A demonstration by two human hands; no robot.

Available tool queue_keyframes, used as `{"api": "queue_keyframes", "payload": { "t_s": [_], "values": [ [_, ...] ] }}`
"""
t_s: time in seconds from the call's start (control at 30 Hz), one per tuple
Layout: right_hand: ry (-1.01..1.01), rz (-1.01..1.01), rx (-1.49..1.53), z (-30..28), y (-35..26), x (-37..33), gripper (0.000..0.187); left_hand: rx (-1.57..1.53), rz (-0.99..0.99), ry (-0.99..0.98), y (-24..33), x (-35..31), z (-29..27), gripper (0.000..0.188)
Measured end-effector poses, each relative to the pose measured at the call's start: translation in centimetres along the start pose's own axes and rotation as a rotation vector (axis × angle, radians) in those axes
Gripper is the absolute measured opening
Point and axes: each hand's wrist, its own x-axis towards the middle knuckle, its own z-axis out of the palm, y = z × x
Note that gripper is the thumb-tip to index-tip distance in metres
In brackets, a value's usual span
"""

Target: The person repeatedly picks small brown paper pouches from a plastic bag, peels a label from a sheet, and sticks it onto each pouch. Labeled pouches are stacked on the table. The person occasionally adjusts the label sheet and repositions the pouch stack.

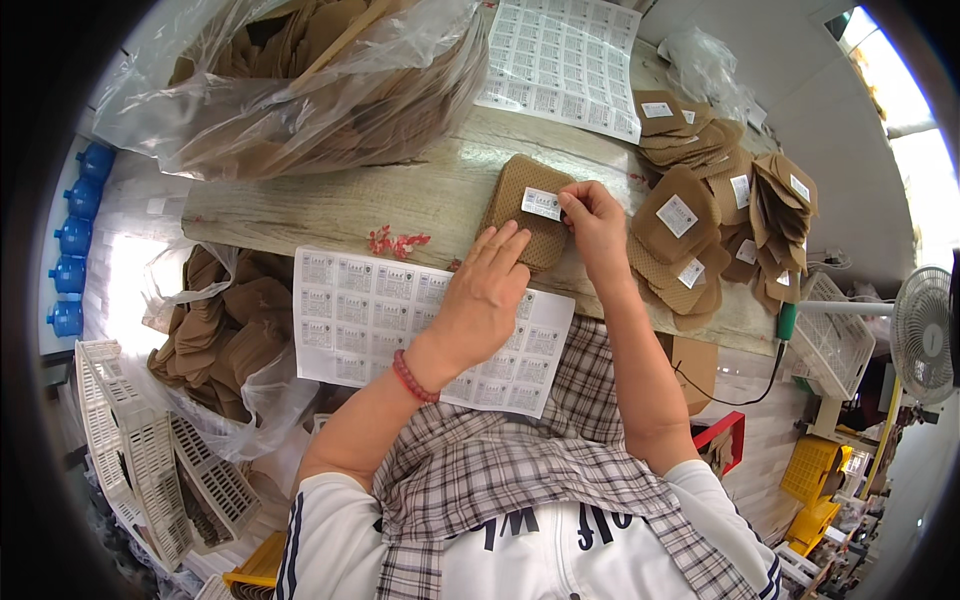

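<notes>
A brown mesh-textured pad [522, 177] with rounded corners lies on the table before me, seemingly atop others of its kind. My right hand [598, 222] pinches the right end of a small white printed label [538, 204], which lies against the pad's face. Stretched out over the pad's lower left part are the fingers of my left hand [478, 288], with its wrist above a sheet of labels [345, 312]. That sheet hangs over the table's near edge, partly covered by my left forearm.
Several labelled brown pads [688, 205] are heaped at the right. Another label sheet [565, 62] lies at the back. A large clear bag of brown pads [330, 105] fills the far left; a second bag [225, 330] stands below. Red scraps [397, 242] lie near the edge. A fan [922, 335] is far right.
</notes>
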Motion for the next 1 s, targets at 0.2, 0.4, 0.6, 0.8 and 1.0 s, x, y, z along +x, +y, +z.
{"api": "queue_keyframes", "payload": {
  "t_s": [0.2,0.4,0.6,0.8,1.0],
  "values": [
    [0.022,-0.035,-0.052,0.3,0.2,0.0,0.006,0.008,0.004,-0.007,0.0,0.1,-0.1,0.007],
    [0.065,-0.085,-0.166,0.5,0.5,-0.1,0.007,0.008,0.005,-0.004,0.1,0.2,-0.2,0.006],
    [0.088,-0.119,-0.199,0.7,0.2,-0.5,0.008,0.012,-0.038,0.005,0.3,0.5,-0.4,0.009],
    [0.114,-0.18,-0.188,1.1,0.7,-0.7,0.008,0.028,-0.042,-0.028,0.1,1.1,-0.6,0.008],
    [0.139,-0.214,-0.221,1.3,0.5,-1.1,0.008,0.039,-0.031,-0.016,0.0,1.4,-0.5,0.005]
  ]
}}
